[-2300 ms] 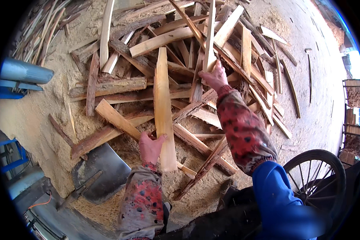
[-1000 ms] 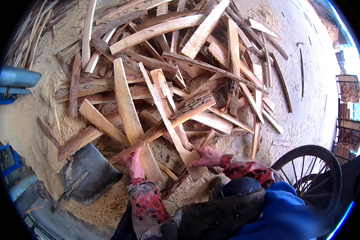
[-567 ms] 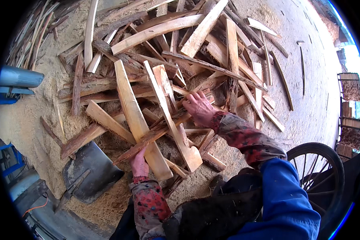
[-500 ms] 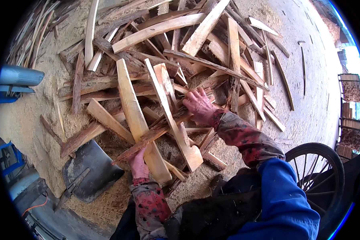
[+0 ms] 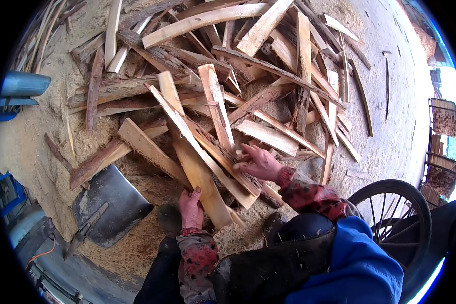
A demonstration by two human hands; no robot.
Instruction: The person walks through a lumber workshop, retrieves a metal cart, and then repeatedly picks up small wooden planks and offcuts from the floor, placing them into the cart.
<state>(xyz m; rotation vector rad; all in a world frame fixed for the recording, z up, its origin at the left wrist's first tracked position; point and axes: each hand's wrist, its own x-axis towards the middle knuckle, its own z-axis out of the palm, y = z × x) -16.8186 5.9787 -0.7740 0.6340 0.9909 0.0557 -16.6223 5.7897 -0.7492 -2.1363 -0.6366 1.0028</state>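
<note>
Just below the middle of the view, the left hand (image 5: 191, 209) is clamped on the lower left edge of a broad plank (image 5: 206, 195), thumb on the upper face (the fingers beneath are hidden). The plank slopes from upper left to lower right, near the person's knees. Across it lies a pale strip (image 5: 197, 144), its thin end pointing up and left; close along the strip's right side runs a slat (image 5: 225, 162) with a bark edge. The right hand (image 5: 261, 162) is beside the slat, thumb and fingers apart; whether they touch the wood, I cannot tell. Just past those fingers a short board (image 5: 216, 104) leans toward the top of the view.

Beyond both hands spreads a loose pile (image 5: 261, 30) of sawn pieces, many with bark, crossing each other at all angles. Left of the left hand a shovel (image 5: 117, 213) rests on sawdust (image 5: 126, 261). Farther left, a blue pipe (image 5: 25, 84) juts in. On the right stand a spoked wheel (image 5: 424, 223) and, well apart, stacked bundles (image 5: 443, 119) of wood.
</note>
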